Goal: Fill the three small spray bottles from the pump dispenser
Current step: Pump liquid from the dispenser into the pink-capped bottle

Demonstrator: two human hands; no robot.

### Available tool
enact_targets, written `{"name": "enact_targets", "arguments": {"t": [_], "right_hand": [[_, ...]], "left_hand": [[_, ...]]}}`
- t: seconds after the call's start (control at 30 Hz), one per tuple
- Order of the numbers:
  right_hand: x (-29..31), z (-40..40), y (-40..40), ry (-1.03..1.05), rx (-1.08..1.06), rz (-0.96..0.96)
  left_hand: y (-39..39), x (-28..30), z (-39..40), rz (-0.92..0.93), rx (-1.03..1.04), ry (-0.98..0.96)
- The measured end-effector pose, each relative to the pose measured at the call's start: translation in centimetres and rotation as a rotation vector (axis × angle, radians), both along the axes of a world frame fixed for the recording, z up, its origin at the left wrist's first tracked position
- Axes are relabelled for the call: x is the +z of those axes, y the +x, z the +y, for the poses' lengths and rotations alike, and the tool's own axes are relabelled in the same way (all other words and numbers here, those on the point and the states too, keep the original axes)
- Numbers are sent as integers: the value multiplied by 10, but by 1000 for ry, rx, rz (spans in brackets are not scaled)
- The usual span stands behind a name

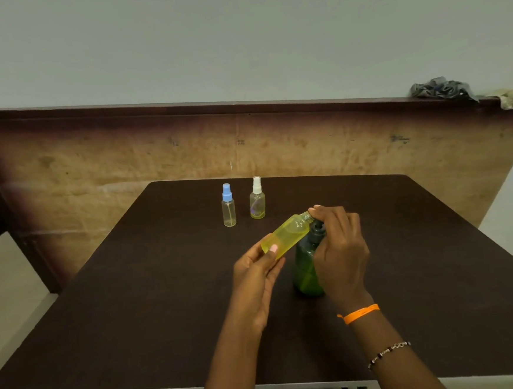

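Near the far edge of the bench (104, 298) stood 2 small clear bottles, the blue-capped bottle (228, 208) left of the white-capped bottle (257, 199). Nearer the middle, the left hand (257, 274) had its grip pinching the yellow bottle (286, 235), tilted with its open threaded neck at the pump. The right hand (339, 249) curled over the green pump dispenser (306, 273). I think slow, gentle presses with the neck held right under the spout would stop spills. All looked like smooth plastic.

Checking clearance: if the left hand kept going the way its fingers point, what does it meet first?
The left hand grips the yellow bottle's base, fingers pointing up and away. Beyond the bottle, the white-capped bottle lies roughly in line, though depth is unclear.
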State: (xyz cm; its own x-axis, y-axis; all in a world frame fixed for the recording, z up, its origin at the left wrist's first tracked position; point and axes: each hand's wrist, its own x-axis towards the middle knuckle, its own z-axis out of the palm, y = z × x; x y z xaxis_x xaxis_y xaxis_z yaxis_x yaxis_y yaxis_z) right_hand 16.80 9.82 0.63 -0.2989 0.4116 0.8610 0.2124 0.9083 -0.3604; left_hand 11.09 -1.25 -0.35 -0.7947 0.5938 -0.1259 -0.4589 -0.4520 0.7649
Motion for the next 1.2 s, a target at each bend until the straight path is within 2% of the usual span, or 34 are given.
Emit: {"name": "enact_targets", "arguments": {"t": [0.17, 0.37, 0.6, 0.9, 1.2], "right_hand": [[-4, -1, -5, -12, -5, 38], [17, 4, -4, 20, -28, -15], [-6, 0, -4, -2, 13, 31], [15, 4, -2, -29, 1, -17], [1, -3, -4, -76, 39, 14]], "left_hand": [[0, 1, -1, -5, 1, -11], [-1, 7, -3, 22, -6, -3], [2, -4, -1, -14, -6, 5], [1, 6, -3, 1, -8, 12], [0, 3, -1, -31, -21, -3]]}}
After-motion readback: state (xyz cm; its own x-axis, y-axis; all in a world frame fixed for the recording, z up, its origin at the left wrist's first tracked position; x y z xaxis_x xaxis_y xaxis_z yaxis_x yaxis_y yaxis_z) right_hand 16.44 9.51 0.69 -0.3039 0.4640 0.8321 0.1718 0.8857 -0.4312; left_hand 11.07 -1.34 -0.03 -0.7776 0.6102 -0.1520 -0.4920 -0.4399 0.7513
